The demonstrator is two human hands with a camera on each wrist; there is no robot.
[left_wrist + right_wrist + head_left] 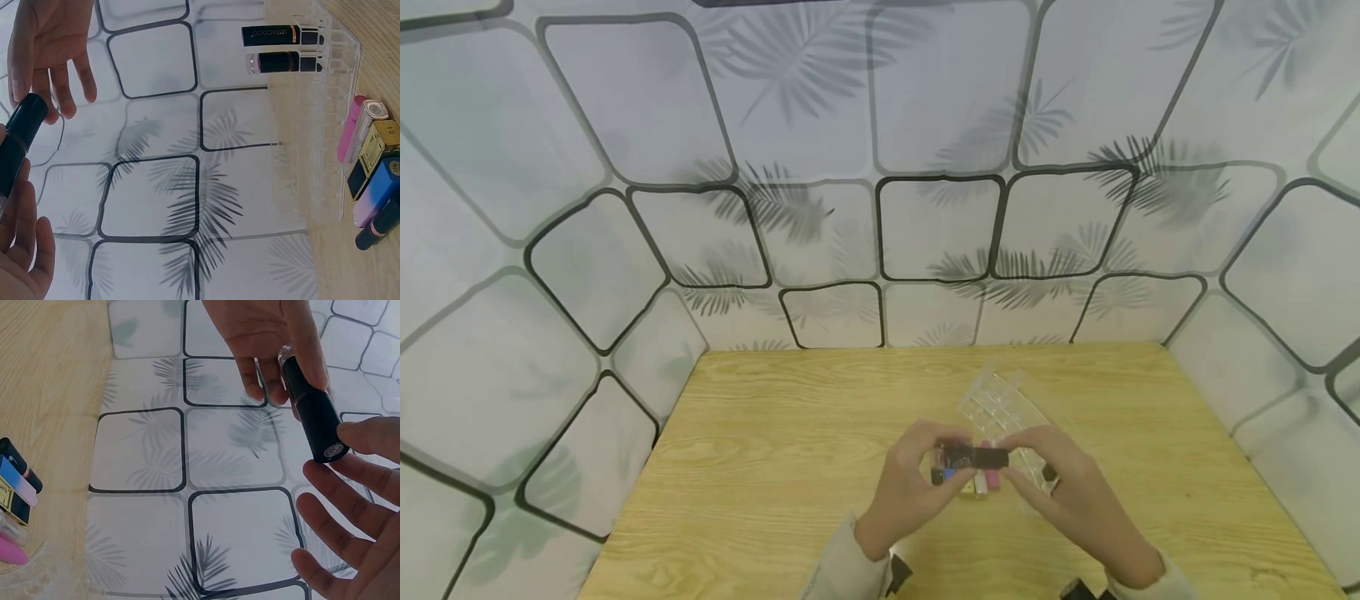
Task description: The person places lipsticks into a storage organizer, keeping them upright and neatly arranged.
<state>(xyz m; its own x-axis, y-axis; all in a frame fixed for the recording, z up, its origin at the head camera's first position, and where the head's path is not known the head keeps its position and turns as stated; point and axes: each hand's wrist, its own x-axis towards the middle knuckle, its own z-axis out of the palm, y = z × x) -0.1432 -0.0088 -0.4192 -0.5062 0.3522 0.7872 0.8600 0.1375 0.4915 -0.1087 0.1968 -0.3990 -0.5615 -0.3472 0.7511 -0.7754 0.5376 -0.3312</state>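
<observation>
Both hands are raised in front of me with a black lipstick tube [988, 457] held level between them. My left hand [910, 479] pinches the tube's clear-tipped end between thumb and fingers. At the other end, the thumb and index finger of my right hand [1078, 492] pinch the dark end, which bears a round pale mark; the other fingers spread loosely in the right wrist view. A clear organizer [340, 125] with small compartments lies beyond the hands. Two black lipsticks, an upper one [269, 35] and a lower one [275, 62], sit in its slots.
Beside the organizer lies a row of cosmetics: a pink tube [352, 128], a clear tube [369, 119], a gold-and-black one [375, 150], a blue-pink one [378, 190] and a black one [378, 225]. The wooden table [760, 433] meets patterned cloth walls [940, 225].
</observation>
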